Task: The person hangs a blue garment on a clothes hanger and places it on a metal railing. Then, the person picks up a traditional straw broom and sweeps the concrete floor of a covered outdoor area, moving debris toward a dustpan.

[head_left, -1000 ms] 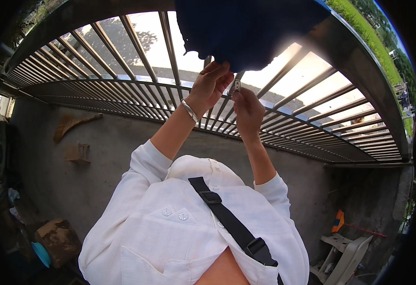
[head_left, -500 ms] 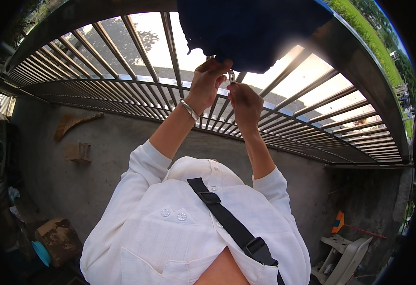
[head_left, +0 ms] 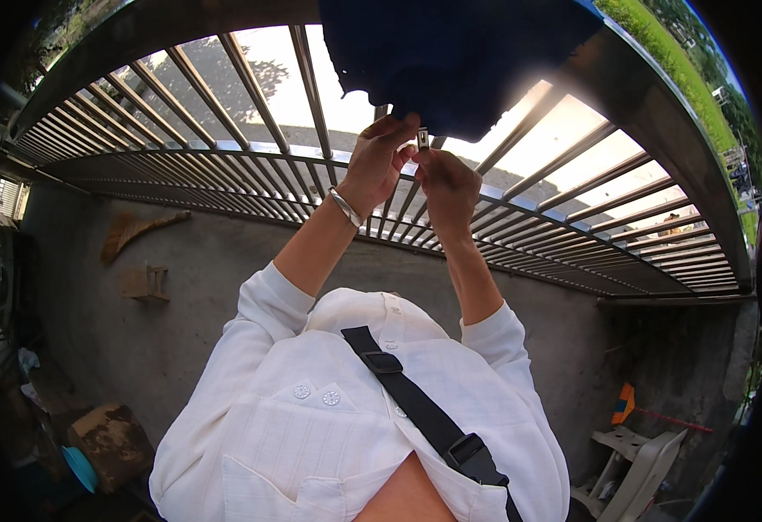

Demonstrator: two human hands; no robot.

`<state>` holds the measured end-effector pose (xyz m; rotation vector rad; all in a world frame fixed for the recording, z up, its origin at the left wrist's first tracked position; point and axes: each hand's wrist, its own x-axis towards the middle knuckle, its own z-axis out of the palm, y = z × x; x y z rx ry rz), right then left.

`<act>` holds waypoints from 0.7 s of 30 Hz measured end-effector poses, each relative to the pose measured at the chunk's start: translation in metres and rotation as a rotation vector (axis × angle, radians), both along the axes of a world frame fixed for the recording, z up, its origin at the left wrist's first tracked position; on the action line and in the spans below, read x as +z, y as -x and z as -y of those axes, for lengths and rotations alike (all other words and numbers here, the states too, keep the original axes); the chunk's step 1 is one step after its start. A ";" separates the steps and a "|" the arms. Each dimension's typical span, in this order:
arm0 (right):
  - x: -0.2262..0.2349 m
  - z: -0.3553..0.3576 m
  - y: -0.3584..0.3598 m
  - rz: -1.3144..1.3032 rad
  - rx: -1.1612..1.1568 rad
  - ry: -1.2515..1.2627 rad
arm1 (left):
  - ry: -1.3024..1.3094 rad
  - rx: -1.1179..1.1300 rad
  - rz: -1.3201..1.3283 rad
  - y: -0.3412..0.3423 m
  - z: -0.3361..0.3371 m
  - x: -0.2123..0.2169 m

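Observation:
Both hands are raised together in front of the metal bars, just below a dark blue piece with a ragged edge [head_left: 451,61] that looks like cloth. My right hand [head_left: 449,187] is closed, pinching a small silver nail clipper [head_left: 424,139] that stands upright between the hands. Close beside it on the left is my left hand [head_left: 378,157], its fingers curled in and the thumb side at the clipper's upper end. Whether the left fingers grip the blue edge behind them is hidden. A silver bangle [head_left: 346,207] circles my left wrist.
A curved-looking metal railing [head_left: 242,87] spans the front. On the concrete floor [head_left: 216,287] at left lie a broom [head_left: 133,230] and a small wooden stool [head_left: 144,283]. A brown box [head_left: 111,445] and turquoise basin [head_left: 78,468] stand lower left, a pale plastic chair [head_left: 638,474] lower right.
The nail clipper appears slightly turned and sits closer to the left fingertips. Both hands stay almost in place, and the view has shifted a little.

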<state>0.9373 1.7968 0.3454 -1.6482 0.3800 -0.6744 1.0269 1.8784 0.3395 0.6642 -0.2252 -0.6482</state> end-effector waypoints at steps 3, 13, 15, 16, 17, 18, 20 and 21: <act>-0.002 0.000 -0.002 0.032 -0.020 0.000 | 0.007 -0.018 -0.005 0.001 0.001 0.000; 0.000 0.005 -0.010 0.118 -0.002 -0.002 | -0.037 0.011 0.112 0.004 -0.001 -0.007; 0.005 0.003 -0.010 0.113 -0.010 -0.044 | -0.052 -0.009 0.097 0.005 -0.004 -0.003; 0.006 0.002 -0.010 0.110 -0.014 -0.065 | -0.059 -0.019 0.090 0.005 -0.005 -0.001; 0.007 0.002 -0.010 0.120 -0.010 -0.065 | -0.066 -0.019 0.082 0.005 -0.006 0.001; 0.007 0.002 -0.011 0.130 -0.006 -0.066 | -0.073 -0.020 0.074 0.005 -0.006 0.002; 0.006 0.004 -0.012 0.138 0.001 -0.050 | -0.087 -0.022 0.053 0.006 -0.007 0.005; 0.004 0.005 -0.012 0.136 0.003 -0.034 | -0.093 -0.025 0.040 0.007 -0.008 0.007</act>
